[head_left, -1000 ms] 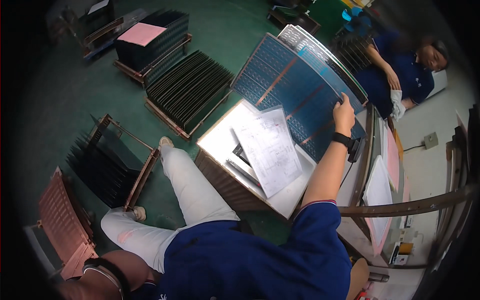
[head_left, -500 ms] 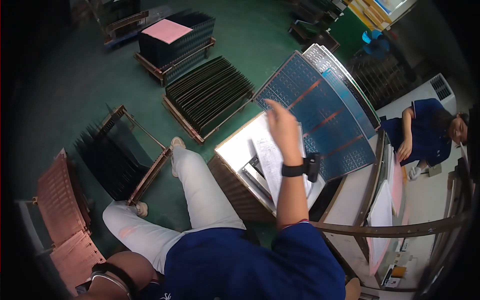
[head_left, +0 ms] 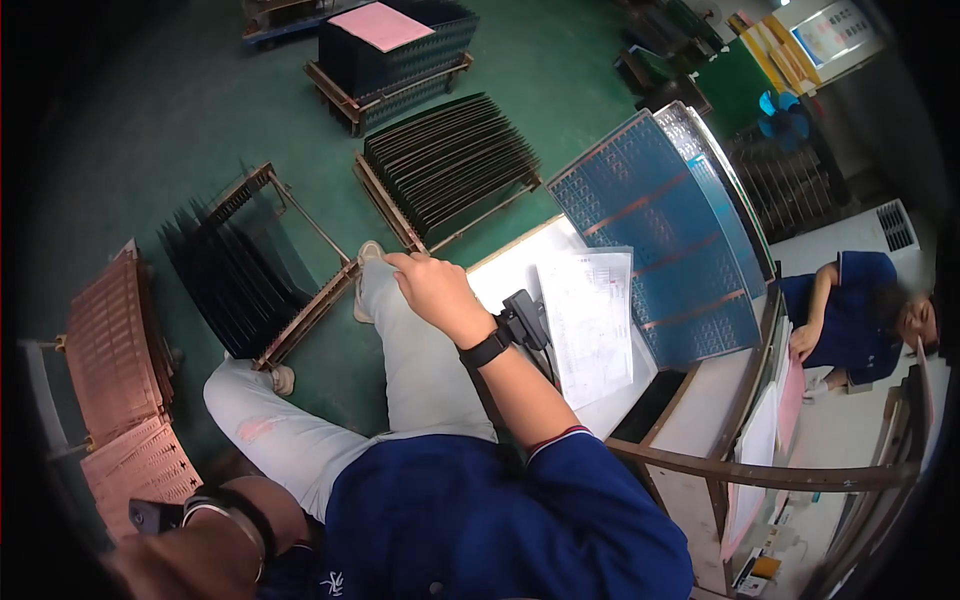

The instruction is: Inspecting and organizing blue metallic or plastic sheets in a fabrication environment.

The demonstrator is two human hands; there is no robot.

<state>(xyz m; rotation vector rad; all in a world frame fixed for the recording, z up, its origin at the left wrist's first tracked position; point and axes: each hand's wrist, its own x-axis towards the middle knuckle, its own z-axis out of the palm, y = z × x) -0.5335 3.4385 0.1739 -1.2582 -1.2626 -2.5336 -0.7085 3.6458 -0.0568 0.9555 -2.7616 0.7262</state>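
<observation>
My right hand [head_left: 437, 290] is above my right knee, by the near left edge of a white-topped table [head_left: 512, 262]. Its index finger stretches out to the left and nothing shows in its grip; the other fingers are partly hidden behind it. A black wrist strap with a small black device [head_left: 525, 318] is on that wrist. Printed sheets of paper [head_left: 590, 320] lie on the table, to the right of the hand. My left hand [head_left: 165, 565] is at the lower left, smeared by motion and cut by the dark rim. Nearest to it are copper-coloured patterned panels [head_left: 140, 475].
Racks of dark upright panels stand on the green floor: one left [head_left: 235, 285], one ahead [head_left: 450, 165], one farther back with a pink sheet [head_left: 382, 26] on top. Large blue patterned panels [head_left: 665, 240] lean beyond the table. A co-worker [head_left: 850, 315] is at a bench on the right.
My right hand has moved left, off the papers to above my knee. My left hand has come into view at the lower left. The view has swung, shifting the racks right.
</observation>
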